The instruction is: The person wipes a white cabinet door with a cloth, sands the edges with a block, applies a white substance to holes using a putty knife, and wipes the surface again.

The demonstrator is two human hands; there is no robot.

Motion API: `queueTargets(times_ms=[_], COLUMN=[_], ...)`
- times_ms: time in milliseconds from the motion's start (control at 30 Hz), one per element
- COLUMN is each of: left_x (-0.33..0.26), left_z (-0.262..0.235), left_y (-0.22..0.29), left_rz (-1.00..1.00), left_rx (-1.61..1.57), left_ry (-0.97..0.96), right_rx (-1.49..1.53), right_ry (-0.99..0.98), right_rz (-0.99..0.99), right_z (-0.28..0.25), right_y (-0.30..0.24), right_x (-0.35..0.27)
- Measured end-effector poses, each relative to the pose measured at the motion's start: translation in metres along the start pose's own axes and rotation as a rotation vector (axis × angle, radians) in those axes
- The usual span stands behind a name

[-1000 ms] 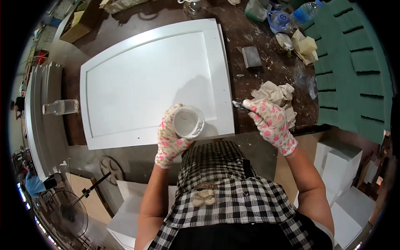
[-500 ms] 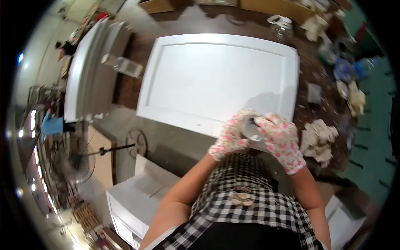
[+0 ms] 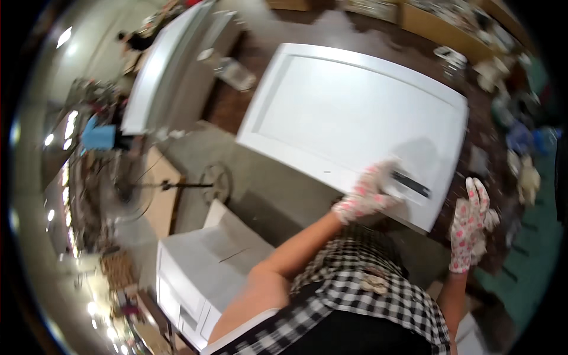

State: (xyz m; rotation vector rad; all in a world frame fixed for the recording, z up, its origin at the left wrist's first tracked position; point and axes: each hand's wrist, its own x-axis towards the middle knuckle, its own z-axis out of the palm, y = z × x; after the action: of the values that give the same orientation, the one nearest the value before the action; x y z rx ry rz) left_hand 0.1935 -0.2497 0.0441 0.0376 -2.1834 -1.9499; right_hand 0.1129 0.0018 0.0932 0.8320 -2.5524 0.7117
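Note:
My left hand (image 3: 370, 195), in a white glove with pink spots, curls over the near edge of a white framed panel (image 3: 349, 112). Between its thumb and fingers is a pale, clear round container (image 3: 393, 186), blurred and partly covered. A dark flat strip (image 3: 412, 184) projects to the right from beside it; how the two meet is unclear. My right hand (image 3: 469, 228), gloved alike, is off the panel's right side with its fingers stretched out. It lies over a crumpled pale rag (image 3: 490, 220); whether it touches the rag cannot be told.
The panel lies on a dark, stained table (image 3: 408, 38). A clear bottle (image 3: 234, 72) lies left, near stacked white panels (image 3: 168, 71). At the far right are a jar (image 3: 453, 62) and a cardboard box (image 3: 435, 28). A fan (image 3: 133, 186) and white cabinet (image 3: 207, 260) stand left.
My right hand has left the clear container and moved right to the rag, fingers straightening. The left hand stays curled around the container. The dark strip now shows plainly. The view has turned.

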Motion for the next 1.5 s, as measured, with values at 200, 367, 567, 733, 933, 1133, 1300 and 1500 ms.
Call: queueTargets(times_ms=[200, 367, 567, 733, 933, 1133, 1300, 1500], left_x=[0.016, 0.06, 0.121, 0.156, 0.159, 0.161, 0.159, 0.16], left_z=[-0.025, -0.01, 0.012, 0.047, 0.047, 0.061, 0.051, 0.063], left_y=[0.025, 0.014, 0.017, -0.005, -0.03, -0.02, -0.03, -0.015], left_rz=[-0.009, 0.056, 0.115, 0.16, 0.147, 0.143, 0.093, 0.098], left_rx=[-0.448, -0.06, -0.254, -0.331, -0.236, -0.153, -0.35, -0.047], left_ry=[0.145, 0.203, 0.037, 0.084, -0.063, -0.008, -0.042, -0.055], right_rx=[-0.429, -0.127, -0.019, 0.032, 0.027, -0.162, -0.105, -0.011], right_ry=[0.067, 0.034, -0.098, -0.094, -0.089, -0.176, -0.124, -0.125], right_rz=[0.195, 0.463, -0.005, 0.058, 0.152, 0.163, 0.137, 0.285], right_z=[-0.022, 0.001, -0.04, 0.043, 0.053, 0.058, 0.059, 0.062], right_y=[0.07, 0.114, 0.007, -0.026, -0.03, -0.021, -0.032, -0.015], right_x=[-0.065, -0.088, -0.028, -0.043, -0.044, -0.021, -0.046, -0.004])
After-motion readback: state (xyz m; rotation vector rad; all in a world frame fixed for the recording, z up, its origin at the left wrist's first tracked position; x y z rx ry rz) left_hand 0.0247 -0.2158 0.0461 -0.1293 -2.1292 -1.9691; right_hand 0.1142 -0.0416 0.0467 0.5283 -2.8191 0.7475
